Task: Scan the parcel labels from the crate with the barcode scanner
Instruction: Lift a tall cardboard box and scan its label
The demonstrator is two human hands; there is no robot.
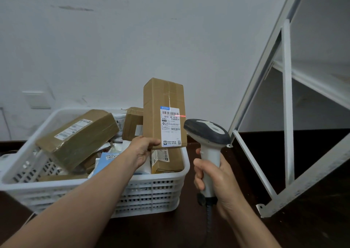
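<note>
My left hand [142,149] holds a tall brown cardboard parcel [161,100] upright by its lower left corner, above the right end of the white plastic crate [151,192]. Its white shipping label [170,127] faces me. My right hand [214,179] grips the handle of a white and dark grey barcode scanner [207,132], whose head sits just right of the parcel. A red scan line [182,116] falls across the label's top barcode and past its right edge.
The crate holds several more parcels: a large taped brown box [79,136] at left, a small box [132,123] behind, another box [166,160] under the held one, and blue and white mailers [108,159]. A white metal shelf frame [287,100] stands at right. A white wall is behind.
</note>
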